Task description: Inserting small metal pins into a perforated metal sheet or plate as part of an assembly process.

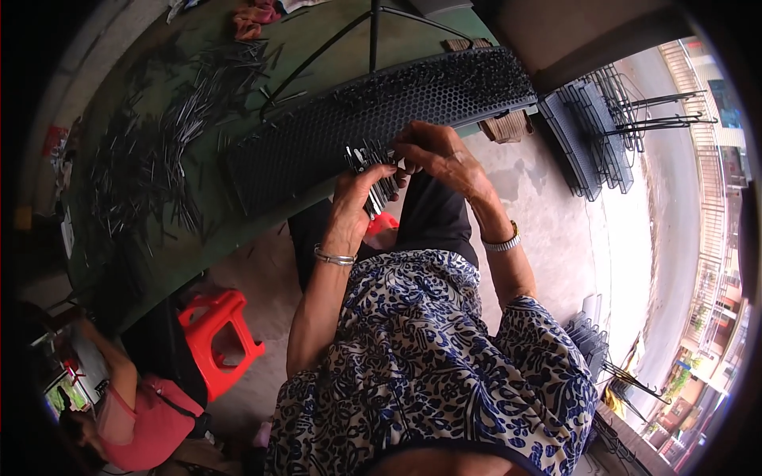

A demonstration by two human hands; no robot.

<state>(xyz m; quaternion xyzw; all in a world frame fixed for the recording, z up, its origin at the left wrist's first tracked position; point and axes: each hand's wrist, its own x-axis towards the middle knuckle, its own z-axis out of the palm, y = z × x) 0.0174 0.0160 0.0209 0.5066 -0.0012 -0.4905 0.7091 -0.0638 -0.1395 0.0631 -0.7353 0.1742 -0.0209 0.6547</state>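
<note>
My left hand (pixel 355 198) is wrapped round a bundle of thin, stiff dark and silvery strips (pixel 380 197), its thumb lying across them. Close by on the right, my right hand (pixel 441 157) has its fingers bent and drawn together near the bundle; what lies between the fingertips is hidden. Just beyond both hands, a long black panel (pixel 317 131) full of small round holes lies slantwise on the green table (pixel 214 238). Many small black pieces (pixel 476 75) crowd the panel's far right part.
Loose dark strips (pixel 182 127) are heaped on the table's left. A black metal frame (pixel 373 40) stands behind the panel. At lower left are a red plastic stool (pixel 208 349) and a person in pink (pixel 151 424). Black wire racks (pixel 583 135) stand on the right.
</note>
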